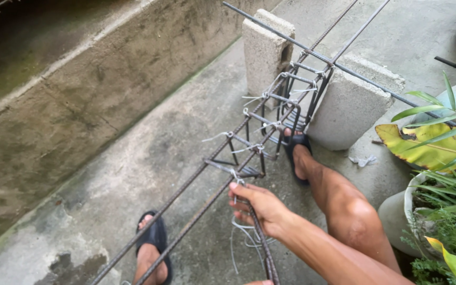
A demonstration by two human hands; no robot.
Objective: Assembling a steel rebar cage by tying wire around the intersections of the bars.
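right hand (259,208) | grip pinching thin grey tie wire (237,186) on rusty steel rebar cage (270,119) | left hand unseen | risk: loose wire end may prick fingers

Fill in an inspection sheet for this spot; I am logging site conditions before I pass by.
Surface: stained concrete floor, damp-looking patches.
Job's things: rebar cage of long bars and square stirrups, tied with wire, resting across two concrete blocks; loose tie wire hangs below the hand.
Clutter: scrap of wire or debris by the block.
Grippers: right hand grips a bar at a stirrup; left hand barely in view at the bottom edge.
Cables: nothing seen.
Surroundings: mossy concrete wall at left, potted plants at right; feet in black sandals.
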